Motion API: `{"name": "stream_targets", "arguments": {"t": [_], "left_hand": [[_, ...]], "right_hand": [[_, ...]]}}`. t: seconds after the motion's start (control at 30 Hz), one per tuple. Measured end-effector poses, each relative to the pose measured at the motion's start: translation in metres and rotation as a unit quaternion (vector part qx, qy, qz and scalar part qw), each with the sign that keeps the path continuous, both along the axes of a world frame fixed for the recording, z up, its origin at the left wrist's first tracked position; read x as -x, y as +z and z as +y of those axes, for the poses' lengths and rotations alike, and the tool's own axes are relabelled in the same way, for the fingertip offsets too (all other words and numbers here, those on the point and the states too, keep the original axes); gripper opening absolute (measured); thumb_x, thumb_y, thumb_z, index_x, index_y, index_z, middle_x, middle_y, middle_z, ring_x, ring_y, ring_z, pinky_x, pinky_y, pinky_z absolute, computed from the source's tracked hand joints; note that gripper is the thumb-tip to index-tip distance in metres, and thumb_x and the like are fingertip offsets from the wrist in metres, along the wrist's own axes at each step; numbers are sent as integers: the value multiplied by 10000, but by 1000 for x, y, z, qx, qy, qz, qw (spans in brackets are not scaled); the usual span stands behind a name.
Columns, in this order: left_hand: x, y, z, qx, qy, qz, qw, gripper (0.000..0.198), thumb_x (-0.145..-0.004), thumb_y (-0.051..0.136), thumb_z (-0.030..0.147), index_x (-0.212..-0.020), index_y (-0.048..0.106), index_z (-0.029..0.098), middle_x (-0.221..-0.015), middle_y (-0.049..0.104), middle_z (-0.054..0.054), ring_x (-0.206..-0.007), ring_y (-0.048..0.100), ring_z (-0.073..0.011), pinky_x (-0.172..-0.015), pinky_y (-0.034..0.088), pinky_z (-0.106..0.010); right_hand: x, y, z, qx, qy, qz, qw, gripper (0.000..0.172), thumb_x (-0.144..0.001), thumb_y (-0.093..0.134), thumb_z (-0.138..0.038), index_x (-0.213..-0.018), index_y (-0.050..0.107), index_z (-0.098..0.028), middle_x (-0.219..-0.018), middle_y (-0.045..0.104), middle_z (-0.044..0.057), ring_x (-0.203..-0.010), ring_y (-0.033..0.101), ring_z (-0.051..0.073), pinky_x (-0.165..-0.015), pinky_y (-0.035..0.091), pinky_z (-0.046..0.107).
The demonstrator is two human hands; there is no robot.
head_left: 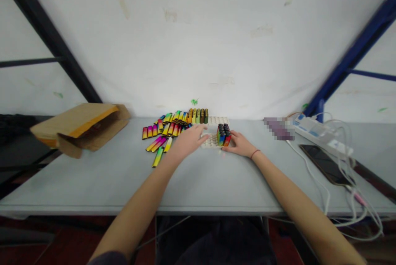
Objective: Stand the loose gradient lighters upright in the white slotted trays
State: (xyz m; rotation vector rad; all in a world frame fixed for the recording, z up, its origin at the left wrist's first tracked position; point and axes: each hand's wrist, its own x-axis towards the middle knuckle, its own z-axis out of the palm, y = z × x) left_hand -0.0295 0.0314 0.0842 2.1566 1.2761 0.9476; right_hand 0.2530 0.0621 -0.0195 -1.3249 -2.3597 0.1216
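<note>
My left hand (192,137) is over the left end of a white holed tray (209,141), fingers stretched out and nothing visible in them. Upright dark-topped multicoloured sticks (223,135) fill the tray's right part in close rows. Around that right end my right hand (240,144) is curled, its thumb at the near side and fingers at the far side, gripping the tray and the end sticks. Loose shiny multicoloured sticks (158,156) lie in a pile left of my left hand, which partly hides some.
Behind stands another white holed tray (219,120) with upright gold-topped sticks (198,116) at its left. An open brown paper bag (89,125) lies at left. At right are a phone (323,164), a power strip (321,133), white cables (309,170) and a pixelated object (279,128). A wall rises behind.
</note>
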Motion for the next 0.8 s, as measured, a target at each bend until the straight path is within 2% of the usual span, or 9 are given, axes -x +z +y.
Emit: {"name": "stream_targets", "arguments": {"t": [0.03, 0.1, 0.2, 0.27, 0.37, 0.47, 0.6, 0.7, 0.8], "left_hand": [[16, 7, 0, 7, 40, 30, 999, 105, -750, 774, 282, -806, 696, 238, -794, 639, -41, -865, 635, -256, -870, 498, -318], [51, 17, -1, 34, 139, 85, 986, 220, -672, 816, 261, -629, 603, 227, -625, 558, -17, -812, 621, -261, -804, 487, -300], [97, 18, -5, 94, 252, 240, 933, 307, -616, 839, 348, -590, 569, 203, -560, 500, -6, -784, 623, -290, -783, 485, -358], [116, 9, -7, 151, 251, 324, 900, 346, -561, 859, 419, -660, 614, 197, -561, 503, 5, -758, 623, -293, -782, 493, -401], [127, -11, -8, 159, 225, 347, 896, 377, -521, 852, 437, -717, 624, 211, -548, 523, 2, -687, 622, -287, -716, 497, -392], [127, -21, -7, 147, 199, 339, 908, 251, -584, 779, 339, -672, 571, 230, -533, 536, -15, -648, 628, -294, -665, 477, -358], [123, -6, -10, 182, 187, 309, 914, 110, -713, 655, 275, -697, 554, 237, -532, 555, -21, -643, 642, -290, -675, 453, -336], [111, 7, -12, 209, 153, 167, 951, 72, -765, 607, 269, -816, 578, 229, -576, 599, 3, -575, 629, -231, -616, 447, -297], [86, 5, -6, 233, 63, -38, 970, 174, -765, 659, 333, -864, 563, 226, -638, 612, 23, -569, 623, -176, -563, 469, -254]], "right_hand": [[0, 0, 0, 0, -1, 1, 1000, 685, -855, 682, -671, -1331, 632, -181, -1376, 613, 187, -1220, 603, 370, -1063, 482, 520], [-1, 0, 0, 2, -2, 1, 1000, 680, -858, 669, -681, -1321, 639, -184, -1375, 615, 188, -1230, 595, 377, -1063, 482, 530], [-2, -1, 1, 7, -2, -7, 1000, 691, -861, 653, -694, -1312, 644, -170, -1386, 601, 197, -1247, 584, 381, -1070, 479, 532], [-2, -1, 0, 10, -2, -9, 1000, 704, -863, 650, -695, -1322, 637, -161, -1398, 592, 204, -1260, 578, 385, -1081, 472, 535], [-2, -1, -1, 12, -5, -8, 1000, 716, -858, 662, -687, -1336, 628, -155, -1411, 587, 208, -1274, 572, 394, -1096, 461, 544], [-2, 0, -2, 10, -9, -8, 1000, 694, -857, 671, -679, -1324, 637, -168, -1415, 587, 200, -1271, 576, 398, -1093, 465, 541], [-2, 0, -2, 9, -6, -12, 1000, 674, -861, 665, -681, -1306, 646, -176, -1401, 594, 194, -1254, 586, 396, -1076, 476, 534], [-2, 0, -2, 8, -5, -15, 1000, 664, -865, 659, -685, -1295, 652, -180, -1390, 599, 190, -1242, 591, 394, -1066, 480, 533], [-1, 1, -2, 13, -8, -17, 1000, 679, -869, 652, -692, -1300, 650, -167, -1392, 595, 199, -1241, 589, 395, -1059, 486, 530]]}}
